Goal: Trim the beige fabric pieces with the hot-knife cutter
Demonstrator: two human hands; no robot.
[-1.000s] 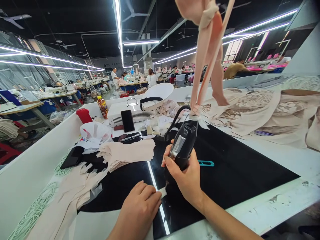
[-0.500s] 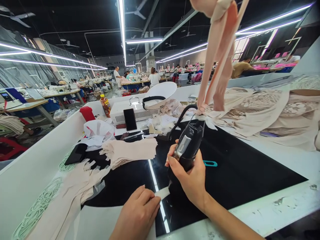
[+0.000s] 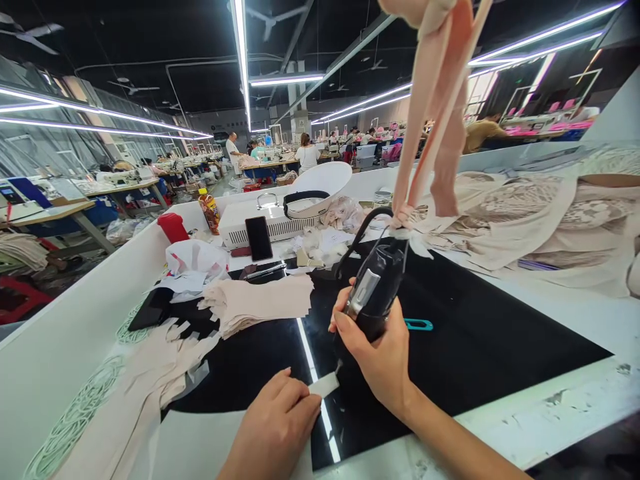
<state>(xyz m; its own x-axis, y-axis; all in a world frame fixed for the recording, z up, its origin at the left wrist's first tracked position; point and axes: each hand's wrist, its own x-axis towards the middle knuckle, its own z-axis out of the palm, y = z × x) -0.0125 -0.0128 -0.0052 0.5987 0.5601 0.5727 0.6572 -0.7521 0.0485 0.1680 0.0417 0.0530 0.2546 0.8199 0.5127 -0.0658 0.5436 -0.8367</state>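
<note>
My right hand (image 3: pixel 377 353) is wrapped round a black hand-held power tool (image 3: pixel 376 283) with a silver lever and a cord. Pale pink fabric strips (image 3: pixel 427 127) hang from above and are tied near its upper end. The tool's lower end is mostly hidden behind my fingers. My left hand (image 3: pixel 280 420) rests low on the black table surface (image 3: pixel 475 340), its fingers closed on a small off-white fabric strip (image 3: pixel 325 385). The strip's free end lies close to the tool's lower end; whether they touch I cannot tell.
Stacked beige fabric pieces (image 3: pixel 265 300) and longer beige pieces (image 3: pixel 130 393) lie left, beside green cord loops (image 3: pixel 80 413). A phone (image 3: pixel 259 238), a white box (image 3: pixel 235 223) and a white visor (image 3: pixel 325 180) stand behind. A teal tool (image 3: pixel 419 325) and beige garments (image 3: pixel 540 220) are right.
Both hands, the tool and the strip keep almost the same places. The whole view has shifted very slightly.
</note>
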